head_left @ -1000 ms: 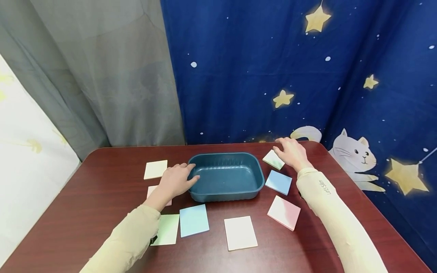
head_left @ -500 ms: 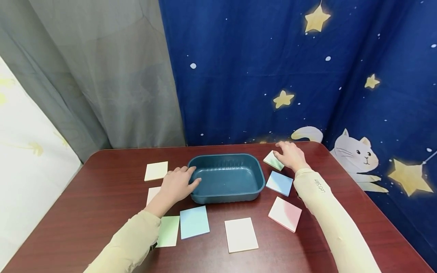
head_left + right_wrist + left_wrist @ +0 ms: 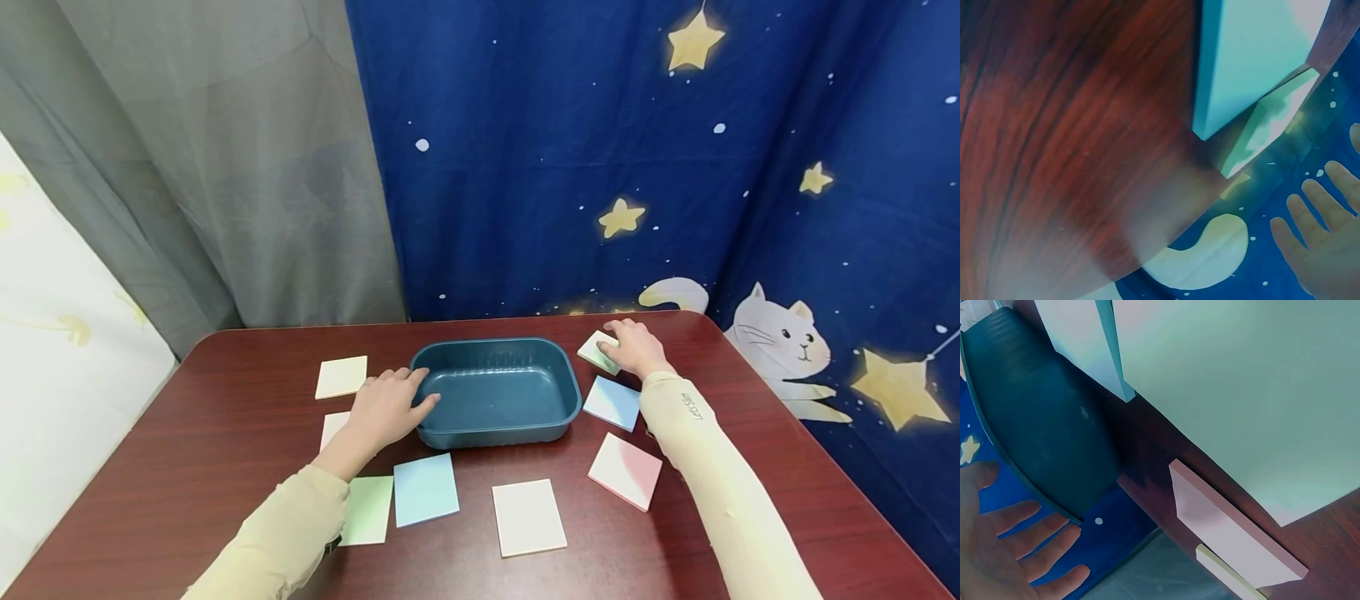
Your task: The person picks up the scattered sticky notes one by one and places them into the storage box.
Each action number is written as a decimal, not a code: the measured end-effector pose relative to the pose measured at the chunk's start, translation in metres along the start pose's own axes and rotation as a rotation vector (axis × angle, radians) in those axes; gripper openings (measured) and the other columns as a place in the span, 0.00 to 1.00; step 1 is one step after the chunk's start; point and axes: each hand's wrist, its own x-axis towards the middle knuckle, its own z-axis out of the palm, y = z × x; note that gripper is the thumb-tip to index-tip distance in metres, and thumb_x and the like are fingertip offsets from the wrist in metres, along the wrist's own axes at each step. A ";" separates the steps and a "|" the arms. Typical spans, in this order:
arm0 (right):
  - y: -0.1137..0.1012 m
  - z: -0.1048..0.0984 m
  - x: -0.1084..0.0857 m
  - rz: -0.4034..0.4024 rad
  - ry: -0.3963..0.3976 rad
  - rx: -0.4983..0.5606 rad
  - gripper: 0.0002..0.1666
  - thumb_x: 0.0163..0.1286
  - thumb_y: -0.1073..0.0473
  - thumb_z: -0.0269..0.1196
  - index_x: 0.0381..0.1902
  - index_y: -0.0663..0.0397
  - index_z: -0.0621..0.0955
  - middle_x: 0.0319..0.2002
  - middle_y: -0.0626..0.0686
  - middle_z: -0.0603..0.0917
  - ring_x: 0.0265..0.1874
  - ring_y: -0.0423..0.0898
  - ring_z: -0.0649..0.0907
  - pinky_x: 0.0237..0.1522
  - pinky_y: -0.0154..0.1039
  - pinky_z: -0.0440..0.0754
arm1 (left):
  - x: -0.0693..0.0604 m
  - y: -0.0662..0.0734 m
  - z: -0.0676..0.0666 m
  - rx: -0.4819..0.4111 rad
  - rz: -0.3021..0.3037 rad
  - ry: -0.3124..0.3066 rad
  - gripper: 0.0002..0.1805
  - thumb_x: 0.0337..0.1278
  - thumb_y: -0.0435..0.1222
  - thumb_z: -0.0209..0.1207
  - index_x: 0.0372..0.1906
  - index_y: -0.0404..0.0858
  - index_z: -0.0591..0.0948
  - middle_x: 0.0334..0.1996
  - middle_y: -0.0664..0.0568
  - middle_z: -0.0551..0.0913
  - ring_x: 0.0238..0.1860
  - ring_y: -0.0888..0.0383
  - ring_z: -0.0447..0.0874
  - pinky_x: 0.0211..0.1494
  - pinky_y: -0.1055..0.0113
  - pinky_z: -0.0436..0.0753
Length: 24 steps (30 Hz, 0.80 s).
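Observation:
A dark teal plastic basin (image 3: 487, 437) sits mid-table. My left hand (image 3: 384, 408) is at its left rim, fingers loosely extended with nothing held; the left wrist view shows the fingertips by the basin's edge (image 3: 1022, 478), though contact is hard to tell. At the back right, my right hand (image 3: 636, 348) hovers over or touches a pale green sticky note pad (image 3: 592, 351), its fingers spread and partly covering the pad. Right in front of it lies a blue sticky note pad (image 3: 612, 404). A pink pad (image 3: 334, 427) is partly hidden behind the left forearm.
Nearer me lie a pink pad (image 3: 626, 472), a whitish pad (image 3: 529, 518), a light blue pad (image 3: 426, 490) and a green pad (image 3: 371, 510). A cream pad (image 3: 341, 377) is at the back left. Curtains (image 3: 525, 167) hang behind the table's far edge (image 3: 285, 329).
My right hand has come down and slightly toward me over the pale green pad, covering more of its right side. The left hand has barely moved at the basin's rim.

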 end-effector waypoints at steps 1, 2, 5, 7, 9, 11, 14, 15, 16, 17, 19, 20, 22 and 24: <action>0.001 0.002 0.000 0.005 -0.009 0.004 0.29 0.61 0.51 0.54 0.56 0.64 0.69 0.54 0.67 0.67 0.53 0.64 0.65 0.48 0.59 0.64 | 0.000 0.000 0.000 0.002 0.000 -0.001 0.28 0.53 0.52 0.53 0.53 0.37 0.74 0.42 0.44 0.78 0.37 0.49 0.76 0.36 0.53 0.74; 0.002 0.003 0.001 0.012 -0.018 0.007 0.30 0.61 0.51 0.54 0.57 0.64 0.69 0.54 0.67 0.66 0.53 0.64 0.65 0.48 0.59 0.64 | 0.000 0.000 0.000 0.003 0.001 -0.001 0.28 0.53 0.52 0.53 0.53 0.37 0.74 0.42 0.44 0.78 0.37 0.49 0.76 0.36 0.54 0.74; 0.007 0.008 0.001 0.027 -0.036 0.007 0.31 0.61 0.50 0.55 0.57 0.64 0.68 0.54 0.67 0.66 0.52 0.64 0.64 0.47 0.59 0.64 | -0.001 0.000 0.000 0.007 0.002 -0.002 0.28 0.53 0.52 0.52 0.53 0.37 0.74 0.42 0.44 0.78 0.37 0.49 0.76 0.36 0.54 0.74; 0.010 0.010 0.000 0.033 -0.044 0.008 0.31 0.60 0.50 0.56 0.57 0.64 0.69 0.54 0.68 0.66 0.51 0.64 0.65 0.45 0.60 0.65 | -0.001 0.000 0.000 0.010 0.002 -0.004 0.28 0.53 0.52 0.52 0.53 0.37 0.74 0.42 0.44 0.78 0.37 0.49 0.76 0.36 0.54 0.74; 0.012 0.011 0.000 0.041 -0.053 0.015 0.31 0.60 0.50 0.56 0.57 0.64 0.68 0.53 0.68 0.66 0.50 0.64 0.66 0.44 0.59 0.65 | -0.001 0.000 -0.001 0.011 0.002 -0.006 0.28 0.53 0.52 0.52 0.53 0.37 0.74 0.42 0.44 0.78 0.37 0.49 0.76 0.36 0.54 0.74; 0.014 0.013 0.000 0.045 -0.059 0.024 0.32 0.59 0.49 0.56 0.57 0.64 0.68 0.53 0.68 0.66 0.49 0.63 0.66 0.43 0.59 0.65 | 0.000 0.000 -0.001 0.013 0.002 -0.007 0.28 0.53 0.52 0.52 0.53 0.37 0.74 0.42 0.44 0.78 0.37 0.49 0.76 0.35 0.55 0.74; 0.017 0.016 0.000 0.049 -0.062 0.038 0.34 0.59 0.48 0.57 0.58 0.64 0.67 0.53 0.68 0.65 0.49 0.63 0.66 0.43 0.59 0.65 | 0.000 0.000 -0.002 0.010 0.001 -0.005 0.28 0.53 0.52 0.53 0.53 0.37 0.74 0.42 0.44 0.78 0.36 0.49 0.76 0.35 0.55 0.74; 0.018 0.017 0.000 0.050 -0.062 0.040 0.35 0.59 0.48 0.56 0.58 0.64 0.66 0.53 0.68 0.65 0.49 0.63 0.66 0.43 0.59 0.65 | 0.000 0.001 -0.002 0.008 0.000 -0.004 0.28 0.53 0.52 0.53 0.53 0.37 0.74 0.42 0.44 0.78 0.36 0.49 0.76 0.36 0.55 0.74; 0.019 0.018 0.001 0.050 -0.062 0.042 0.35 0.59 0.48 0.56 0.58 0.65 0.66 0.54 0.68 0.65 0.49 0.63 0.66 0.44 0.59 0.65 | 0.000 0.001 -0.002 0.008 0.000 -0.004 0.28 0.53 0.52 0.53 0.53 0.37 0.74 0.42 0.44 0.78 0.36 0.49 0.76 0.36 0.55 0.74; 0.020 0.019 0.001 0.053 -0.063 0.049 0.36 0.59 0.48 0.56 0.59 0.65 0.65 0.54 0.68 0.65 0.49 0.63 0.66 0.44 0.59 0.65 | 0.000 0.001 -0.002 0.008 0.000 -0.005 0.28 0.53 0.52 0.53 0.53 0.37 0.74 0.42 0.44 0.78 0.36 0.49 0.76 0.35 0.55 0.74; 0.022 0.022 0.002 0.061 -0.070 0.054 0.37 0.59 0.46 0.56 0.59 0.65 0.64 0.54 0.68 0.64 0.50 0.64 0.66 0.44 0.59 0.64 | 0.000 0.000 -0.002 0.010 0.000 -0.007 0.28 0.53 0.52 0.53 0.53 0.37 0.74 0.42 0.44 0.78 0.36 0.49 0.76 0.35 0.55 0.74; 0.022 0.023 0.002 0.067 -0.075 0.059 0.38 0.59 0.46 0.56 0.60 0.65 0.63 0.55 0.68 0.64 0.49 0.63 0.66 0.44 0.59 0.64 | 0.000 0.000 -0.002 0.010 0.000 -0.007 0.28 0.53 0.52 0.53 0.53 0.37 0.74 0.42 0.44 0.78 0.36 0.49 0.76 0.35 0.55 0.74; 0.023 0.024 0.003 0.076 -0.085 0.071 0.40 0.58 0.45 0.55 0.60 0.65 0.62 0.55 0.68 0.63 0.49 0.63 0.66 0.45 0.59 0.64 | 0.000 0.000 -0.001 0.011 0.001 -0.006 0.28 0.53 0.52 0.53 0.53 0.37 0.74 0.41 0.44 0.78 0.36 0.49 0.76 0.35 0.55 0.74; 0.023 0.025 0.003 0.082 -0.098 0.079 0.41 0.58 0.43 0.55 0.61 0.66 0.61 0.56 0.69 0.63 0.49 0.64 0.65 0.45 0.59 0.64 | 0.000 0.000 0.000 0.011 0.001 -0.006 0.28 0.53 0.52 0.53 0.53 0.37 0.74 0.41 0.44 0.78 0.35 0.49 0.76 0.34 0.55 0.74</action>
